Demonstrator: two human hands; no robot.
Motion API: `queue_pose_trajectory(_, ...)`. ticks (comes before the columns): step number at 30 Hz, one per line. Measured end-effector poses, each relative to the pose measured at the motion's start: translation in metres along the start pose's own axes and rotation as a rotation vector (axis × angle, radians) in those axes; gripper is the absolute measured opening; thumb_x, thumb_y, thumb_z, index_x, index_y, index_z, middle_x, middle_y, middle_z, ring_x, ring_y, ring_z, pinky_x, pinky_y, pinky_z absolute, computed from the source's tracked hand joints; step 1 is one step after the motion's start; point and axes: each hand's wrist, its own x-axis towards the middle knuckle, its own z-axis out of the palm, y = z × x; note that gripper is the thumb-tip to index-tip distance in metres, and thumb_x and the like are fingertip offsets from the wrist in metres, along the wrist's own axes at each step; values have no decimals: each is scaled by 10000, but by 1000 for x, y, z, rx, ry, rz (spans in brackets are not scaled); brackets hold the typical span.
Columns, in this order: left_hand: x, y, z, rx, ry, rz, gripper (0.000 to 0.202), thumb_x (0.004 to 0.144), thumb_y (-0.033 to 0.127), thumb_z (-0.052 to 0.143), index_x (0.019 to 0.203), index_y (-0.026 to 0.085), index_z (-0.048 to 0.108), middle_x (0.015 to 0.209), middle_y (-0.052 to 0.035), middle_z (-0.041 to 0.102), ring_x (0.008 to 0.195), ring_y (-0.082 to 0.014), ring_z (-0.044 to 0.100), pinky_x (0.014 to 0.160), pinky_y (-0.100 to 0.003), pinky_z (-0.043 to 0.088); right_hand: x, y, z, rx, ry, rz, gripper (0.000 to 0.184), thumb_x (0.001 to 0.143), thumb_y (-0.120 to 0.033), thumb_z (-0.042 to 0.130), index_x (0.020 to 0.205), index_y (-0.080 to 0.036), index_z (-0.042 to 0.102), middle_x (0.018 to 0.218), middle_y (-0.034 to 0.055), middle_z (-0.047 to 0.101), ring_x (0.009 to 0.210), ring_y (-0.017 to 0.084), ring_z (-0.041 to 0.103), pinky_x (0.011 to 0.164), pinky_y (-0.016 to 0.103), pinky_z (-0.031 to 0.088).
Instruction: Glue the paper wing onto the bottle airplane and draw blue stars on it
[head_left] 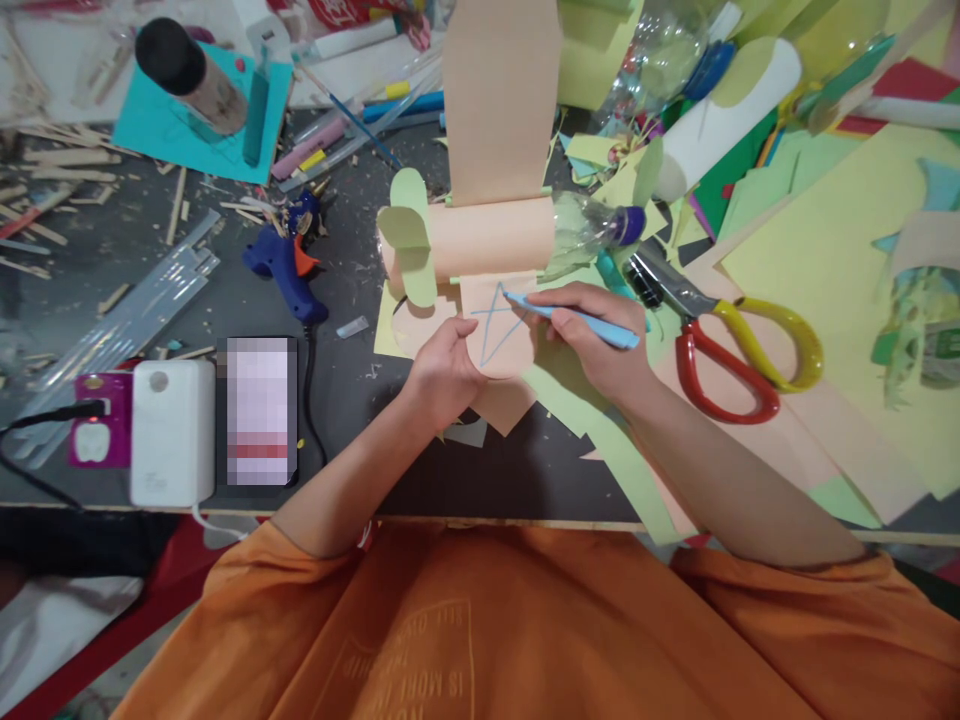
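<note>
On the dark grey desk [465,490] lies a clear plastic bottle wrapped in peach paper [491,240], its rounded peach-paper flap [517,348] jutting toward the person. The step in hand seems to be drawing on that flap: the left hand [448,385], just below the bottle, grips the flap's left edge with the thumb on top and the fingers partly hidden, while the right hand [598,345], below the bottle's neck, curls around a light blue plastic pen [619,335]. Its tip is at thin blue star-like lines [487,330]; another stroke would call for a steady flap and light pressure. As for writing, the orange cloth shirt [600,620], below the bottle, bears inverted lettering, apparently including "IS MORE"; the black phone [259,400], left of the bottle, has a blurred screen; characters on the shiny red wrapper [349,12], above and left of the bottle, are unreadable.
</note>
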Motion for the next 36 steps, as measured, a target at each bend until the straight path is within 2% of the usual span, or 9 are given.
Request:
queue_pose_trajectory(3,-1,0,3,-80,41,-6,530,888,110,362,1373,81,576,1140,-113,811,1335,-274,670,1186,-432,473,0,1,-1,4,-1,-8,196,912,-262,630,933,-243,824,875,32,814,783,196,758,743,363,614)
queue_pose_trajectory(8,-2,1,4,-131,32,-13,560,887,93,365,1418,93,542,1180,-111,806,1349,-273,664,1207,-424,453,-1,2,-2,31,-3,-24,191,904,-228,636,907,-244,827,811,17,790,730,172,734,670,322,563)
queue_pose_trajectory(18,-1,-1,-1,-81,49,-4,476,919,110,356,1321,100,611,1123,-105,814,1419,-253,606,1246,-409,404,-2,-3,-2,16,11,24,230,866,-239,598,789,-226,814,700,10,748,576,142,637,568,305,488)
queue_pose_trajectory(23,-1,-2,-4,-35,-12,23,433,892,122,408,1250,87,650,1146,-119,804,1470,-284,551,1252,-431,400,-2,-6,-1,10,14,59,244,839,-233,579,709,-224,786,670,14,736,568,149,637,568,311,506)
queue_pose_trajectory(27,-1,-1,-4,-31,16,4,426,891,115,381,1204,112,671,1102,-109,805,1470,-282,547,1256,-446,399,-1,-8,-2,-4,-16,77,263,839,-242,568,671,-224,770,601,5,680,539,144,608,559,311,501)
queue_pose_trajectory(36,0,-1,-2,1,0,24,430,876,124,418,1230,121,663,1153,-117,797,1475,-283,538,1237,-435,429,1,-12,-2,-9,-30,111,264,778,-222,531,570,-220,694,521,-14,613,441,110,470,471,284,384)
